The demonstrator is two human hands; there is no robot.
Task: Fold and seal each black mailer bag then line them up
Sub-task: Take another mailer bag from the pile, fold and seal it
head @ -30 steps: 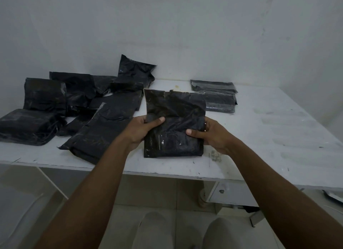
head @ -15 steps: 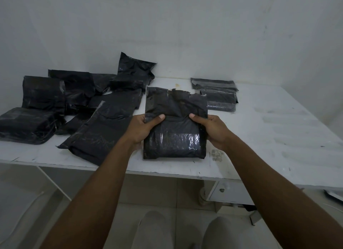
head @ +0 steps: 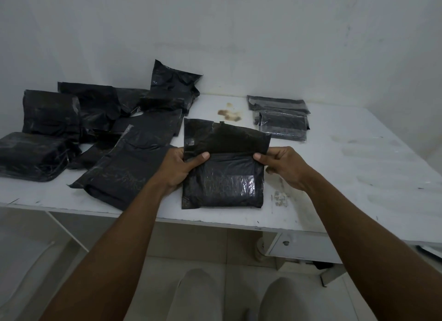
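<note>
**Item:** black rectangular plastic mailer bag (head: 223, 184), filled, with its lower edge at the front of the white painted desk (head: 358, 167).

**Hold:** the left grip (head: 178, 168) pinches the bag's left edge and the right grip (head: 284, 167) pinches its right edge. Each has its thumb on the near face. The fingers of the left go behind the bag; those of the right curl at its right edge.

**Governing relation:** the loose top flap (head: 227, 141) stands up beyond both thumbs, on the wall side of the grips. The crease line runs left to right, from thumb to thumb, across the bag's width. The packed body lies below that line, toward the person. Both grips sit level on the line, so neither is nearer the flap.

**Judgement:** the fold is started but not sealed. The flap would likely come down toward the person, over the glossy rectangular patch (head: 229, 185) on the near face. Whether that patch is adhesive cannot be told.

**Also on the desk:**
- A heap of black unsorted mailer bags (head: 102, 138), left of the held bag.
- Two folded black bags (head: 282, 122) at the far right, overlapping, well apart from the grips.
</note>
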